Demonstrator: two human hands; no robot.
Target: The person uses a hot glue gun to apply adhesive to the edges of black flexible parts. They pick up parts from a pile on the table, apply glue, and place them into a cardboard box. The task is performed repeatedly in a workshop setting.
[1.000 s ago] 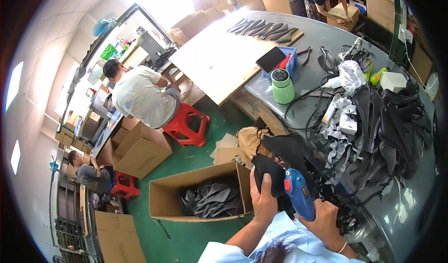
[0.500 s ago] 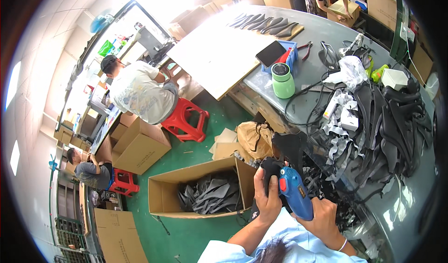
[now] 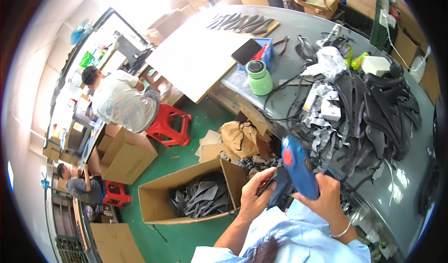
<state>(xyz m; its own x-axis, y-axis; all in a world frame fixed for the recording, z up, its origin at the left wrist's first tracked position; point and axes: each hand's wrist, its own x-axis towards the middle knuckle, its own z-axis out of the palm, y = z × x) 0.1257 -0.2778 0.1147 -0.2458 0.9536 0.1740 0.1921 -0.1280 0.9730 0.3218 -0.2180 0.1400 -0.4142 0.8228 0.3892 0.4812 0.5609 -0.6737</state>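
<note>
My right hand (image 3: 325,198) is wrapped round the lower end of a blue handheld power tool (image 3: 302,172) with a red button. The tool tilts upward, its head toward the table. Just left of it, my left hand (image 3: 254,196) pinches a dark grey moulded piece (image 3: 281,183), partly hidden beside the tool. Whether tool and piece touch I cannot tell. On the table to the right lies a big heap of similar dark pieces (image 3: 368,109). Below my left side, an open cardboard box (image 3: 161,188) contains more flat dark pieces (image 3: 200,197).
The grey table (image 3: 373,193) carries a green bottle (image 3: 260,80), a blue bin (image 3: 267,53) with a phone on it, black cables and crumpled wrapping (image 3: 330,60). Several dark pieces lie in a row on a white board (image 3: 186,62). Two people sit on red stools (image 3: 169,125) at left; another bends over a box.
The blue tool has moved up relative to my left hand and now points more toward the table. My left hand has turned, its fingers more extended round the dark piece. The whole view has shifted.
</note>
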